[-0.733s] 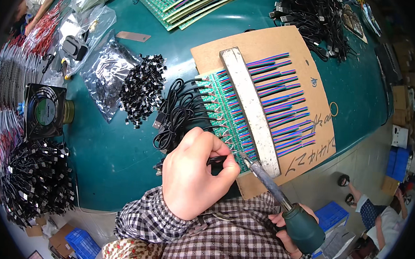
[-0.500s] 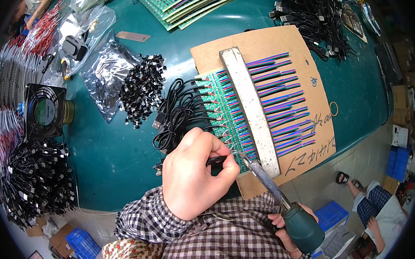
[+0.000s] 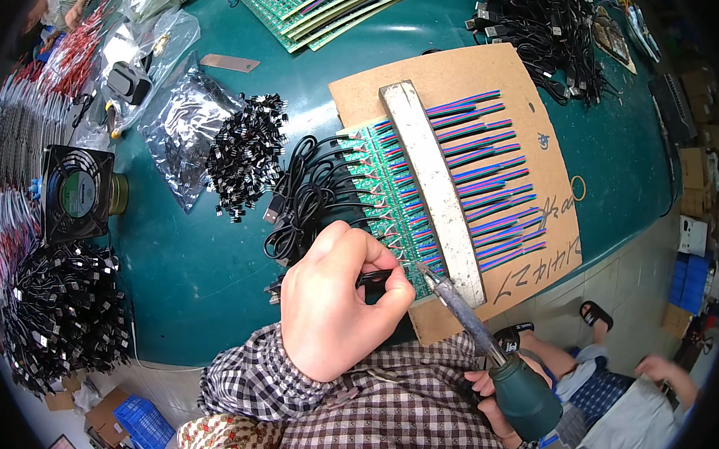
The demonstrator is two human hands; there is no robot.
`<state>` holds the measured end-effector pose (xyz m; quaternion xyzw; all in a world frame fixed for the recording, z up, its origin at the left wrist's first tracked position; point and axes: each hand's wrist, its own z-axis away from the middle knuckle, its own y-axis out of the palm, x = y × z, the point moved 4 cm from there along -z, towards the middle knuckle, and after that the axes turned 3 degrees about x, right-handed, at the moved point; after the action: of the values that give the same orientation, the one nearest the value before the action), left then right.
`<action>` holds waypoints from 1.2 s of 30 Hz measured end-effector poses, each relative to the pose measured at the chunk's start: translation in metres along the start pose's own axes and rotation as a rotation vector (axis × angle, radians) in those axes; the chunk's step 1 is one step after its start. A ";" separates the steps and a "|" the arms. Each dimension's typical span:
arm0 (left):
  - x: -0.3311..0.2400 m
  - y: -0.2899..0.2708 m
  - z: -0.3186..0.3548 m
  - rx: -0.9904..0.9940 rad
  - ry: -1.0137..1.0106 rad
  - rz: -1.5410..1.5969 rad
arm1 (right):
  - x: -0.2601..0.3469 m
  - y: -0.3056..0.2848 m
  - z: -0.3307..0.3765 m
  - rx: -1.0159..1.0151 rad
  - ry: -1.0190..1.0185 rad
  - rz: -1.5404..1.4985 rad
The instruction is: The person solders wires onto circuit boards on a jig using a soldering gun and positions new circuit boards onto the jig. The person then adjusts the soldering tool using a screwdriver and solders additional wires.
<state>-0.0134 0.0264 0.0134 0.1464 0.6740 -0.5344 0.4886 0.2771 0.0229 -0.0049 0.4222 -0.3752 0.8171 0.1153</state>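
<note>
Pinched between the thumb and fingers of my left hand (image 3: 334,305) is a black cable (image 3: 375,281), its end at the near part of a green circuit board panel (image 3: 390,189). My right hand (image 3: 489,397), partly hidden, grips a soldering iron (image 3: 522,395) by its dark green handle. The iron's tip rests at the board close to my left fingertips; exact contact is too small to tell. A worn metal bar (image 3: 432,188) lies across the multicoloured wires (image 3: 483,162) that run off the board. Black USB cables (image 3: 308,192) lead from its left edge.
Under the panel is a cardboard sheet (image 3: 484,76) on the green table (image 3: 182,296). Small black connectors (image 3: 249,152), a fan (image 3: 77,195) and bundled cables (image 3: 66,313) stand left. Stacked boards (image 3: 331,13) and more cables (image 3: 544,38) lie far off. A person (image 3: 627,422) is at the right.
My hands, the iron and the board have hardly moved. The person on the right has come closer, toward the table. At upper left another person's arm has shifted slightly.
</note>
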 end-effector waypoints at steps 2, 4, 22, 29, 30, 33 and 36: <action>0.000 0.000 0.000 0.000 0.002 -0.003 | 0.003 -0.001 -0.002 0.016 -0.004 -0.006; 0.000 0.000 0.000 0.000 0.005 -0.007 | 0.008 -0.003 -0.005 0.008 0.007 -0.118; 0.003 -0.009 0.000 0.094 -0.107 0.167 | 0.027 -0.006 -0.023 -0.070 -0.061 -0.370; -0.004 -0.005 0.005 0.125 -0.080 0.025 | 0.019 -0.010 -0.019 0.021 -0.162 -0.192; -0.004 -0.004 0.005 0.115 -0.060 0.020 | 0.018 -0.011 -0.017 -0.003 -0.107 -0.256; -0.004 -0.004 0.007 0.074 -0.022 0.014 | 0.019 -0.011 -0.016 -0.032 -0.053 -0.310; -0.005 -0.005 0.010 0.073 -0.010 0.026 | 0.020 -0.009 -0.019 -0.042 -0.066 -0.315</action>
<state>-0.0095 0.0175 0.0205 0.1703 0.6497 -0.5530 0.4930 0.2583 0.0398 0.0085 0.4999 -0.3251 0.7666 0.2384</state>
